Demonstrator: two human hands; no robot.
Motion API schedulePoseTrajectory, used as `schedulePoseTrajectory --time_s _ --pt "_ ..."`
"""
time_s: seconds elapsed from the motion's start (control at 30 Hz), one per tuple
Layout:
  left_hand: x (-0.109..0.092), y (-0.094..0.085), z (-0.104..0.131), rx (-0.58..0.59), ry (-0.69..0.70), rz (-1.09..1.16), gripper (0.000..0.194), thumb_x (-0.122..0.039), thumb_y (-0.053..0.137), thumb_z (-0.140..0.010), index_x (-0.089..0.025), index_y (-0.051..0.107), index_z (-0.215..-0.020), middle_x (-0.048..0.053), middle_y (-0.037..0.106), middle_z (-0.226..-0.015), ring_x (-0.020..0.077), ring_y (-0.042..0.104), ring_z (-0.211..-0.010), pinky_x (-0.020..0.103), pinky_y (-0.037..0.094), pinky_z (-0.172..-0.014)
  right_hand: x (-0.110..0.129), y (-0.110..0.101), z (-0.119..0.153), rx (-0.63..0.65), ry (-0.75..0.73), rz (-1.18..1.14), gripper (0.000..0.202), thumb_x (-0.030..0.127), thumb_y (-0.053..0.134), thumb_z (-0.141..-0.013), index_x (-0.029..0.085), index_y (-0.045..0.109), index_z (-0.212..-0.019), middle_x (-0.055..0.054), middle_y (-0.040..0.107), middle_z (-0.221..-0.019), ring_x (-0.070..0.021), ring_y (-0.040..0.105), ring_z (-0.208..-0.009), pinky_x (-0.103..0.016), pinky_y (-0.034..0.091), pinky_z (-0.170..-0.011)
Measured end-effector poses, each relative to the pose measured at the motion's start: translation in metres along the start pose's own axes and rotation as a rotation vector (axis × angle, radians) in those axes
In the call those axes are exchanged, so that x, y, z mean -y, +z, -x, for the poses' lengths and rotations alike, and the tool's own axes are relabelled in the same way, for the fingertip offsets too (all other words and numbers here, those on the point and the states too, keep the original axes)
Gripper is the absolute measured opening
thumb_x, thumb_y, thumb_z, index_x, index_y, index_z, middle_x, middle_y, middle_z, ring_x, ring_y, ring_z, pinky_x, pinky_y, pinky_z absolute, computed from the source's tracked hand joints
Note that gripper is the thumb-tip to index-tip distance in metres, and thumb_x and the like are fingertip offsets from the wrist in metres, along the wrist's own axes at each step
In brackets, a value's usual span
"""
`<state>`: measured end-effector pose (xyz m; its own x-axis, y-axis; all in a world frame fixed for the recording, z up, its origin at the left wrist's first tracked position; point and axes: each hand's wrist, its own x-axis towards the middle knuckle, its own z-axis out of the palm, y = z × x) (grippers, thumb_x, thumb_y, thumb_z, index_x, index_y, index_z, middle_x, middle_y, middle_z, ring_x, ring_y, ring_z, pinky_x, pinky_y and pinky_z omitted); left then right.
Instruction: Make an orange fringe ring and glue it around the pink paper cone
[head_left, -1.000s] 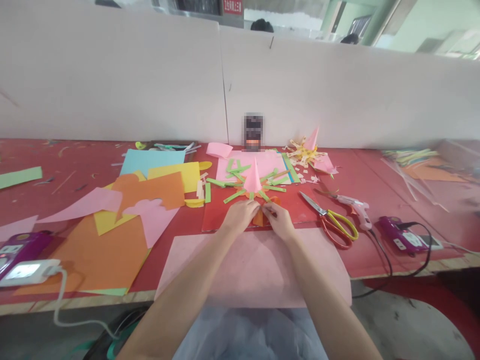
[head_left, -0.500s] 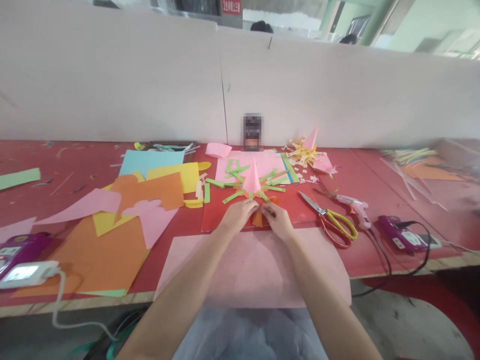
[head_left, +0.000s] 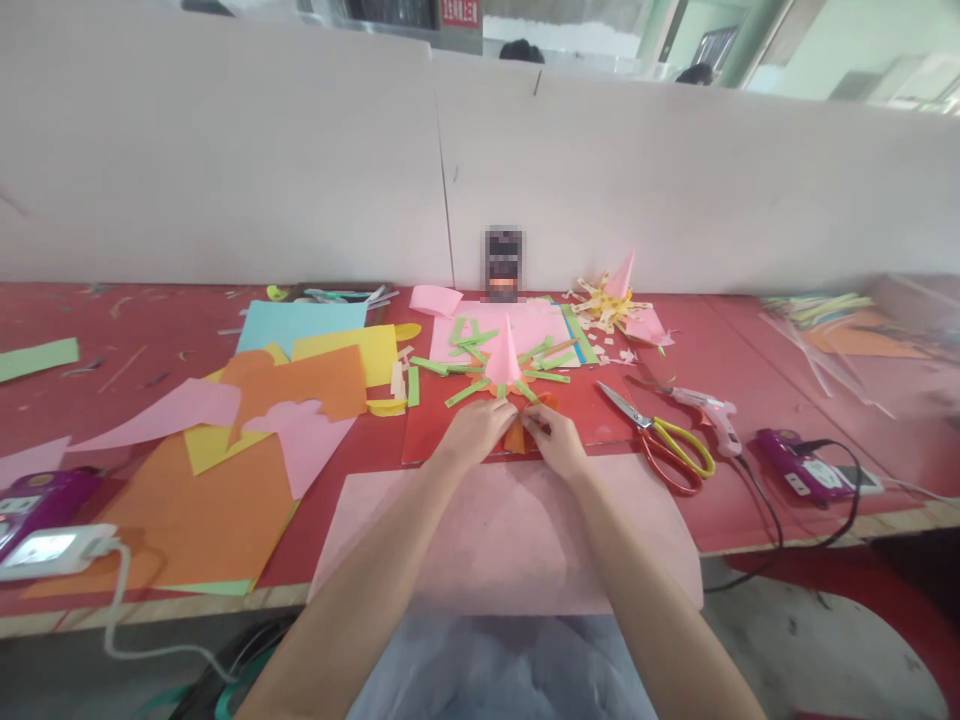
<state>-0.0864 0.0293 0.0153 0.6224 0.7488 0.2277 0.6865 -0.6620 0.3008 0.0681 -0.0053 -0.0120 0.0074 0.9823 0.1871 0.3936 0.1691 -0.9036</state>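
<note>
Both my hands meet over a red board (head_left: 431, 425), their fingertips pinched on a small orange paper piece (head_left: 514, 438). My left hand (head_left: 481, 424) comes at it from the left, my right hand (head_left: 553, 436) from the right; both are closed, and the fingers partly hide the piece. Just beyond them stands a pink paper cone (head_left: 504, 352), upright in a ring of green paper strips (head_left: 460, 394) over an orange base. Scissors (head_left: 660, 440) with red and yellow handles lie to the right of my right hand, blades towards the back left.
A pink glue gun (head_left: 709, 415) and a purple power strip (head_left: 802, 466) with cables lie on the right. Orange, pink and yellow paper sheets (head_left: 202, 510) spread over the left. A second cone piece (head_left: 621, 280) stands at the back, near a white partition (head_left: 300, 170).
Hardly anything differs. Both hands stay at the same place on the orange paper piece, and the view has shifted only slightly.
</note>
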Motion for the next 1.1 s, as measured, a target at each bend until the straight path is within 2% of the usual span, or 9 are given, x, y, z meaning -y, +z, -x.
schedulePoseTrajectory --time_s 0.2,0.4,0.77,1.1 --pt "0.0007 0.0052 -0.0008 -0.049 -0.113 0.083 0.02 -0.025 0.039 -0.086 -0.02 0.058 -0.091 0.002 0.064 -0.088 0.0145 0.06 -0.079 0.024 0.043 -0.066 0.002 -0.0002 -0.0003 -0.011 0.014 -0.035 0.02 0.036 0.047 -0.078 0.02 0.058 -0.079 -0.003 0.064 -0.082 -0.0165 0.059 -0.08 -0.027 0.044 -0.073" --pt "-0.0008 0.0069 -0.0021 -0.066 -0.168 0.126 0.019 -0.024 0.04 -0.085 -0.021 0.058 -0.091 0.001 0.064 -0.089 0.0152 0.06 -0.08 0.024 0.044 -0.066 0.0015 -0.0011 -0.0008 -0.012 0.046 -0.052 0.02 0.037 0.048 -0.077 0.019 0.057 -0.079 -0.003 0.064 -0.078 -0.0163 0.06 -0.077 -0.027 0.044 -0.07" --pt "0.0003 0.0091 -0.0024 -0.082 -0.206 0.156 0.017 -0.024 0.042 -0.085 -0.021 0.058 -0.09 0.002 0.064 -0.088 0.0158 0.06 -0.079 0.025 0.043 -0.065 -0.0016 -0.0002 -0.0018 -0.027 0.052 -0.082 0.023 0.04 0.048 -0.076 0.019 0.057 -0.078 -0.002 0.065 -0.076 -0.0162 0.06 -0.071 -0.027 0.045 -0.065" --pt "0.001 0.0093 -0.0021 -0.097 -0.229 0.176 0.018 -0.025 0.04 -0.085 -0.021 0.057 -0.089 0.002 0.063 -0.088 0.0154 0.059 -0.079 0.024 0.042 -0.063 -0.0016 -0.0011 -0.0014 -0.033 0.052 -0.082 0.021 0.038 0.048 -0.077 0.019 0.056 -0.078 -0.002 0.064 -0.075 -0.0159 0.059 -0.071 -0.027 0.044 -0.069"
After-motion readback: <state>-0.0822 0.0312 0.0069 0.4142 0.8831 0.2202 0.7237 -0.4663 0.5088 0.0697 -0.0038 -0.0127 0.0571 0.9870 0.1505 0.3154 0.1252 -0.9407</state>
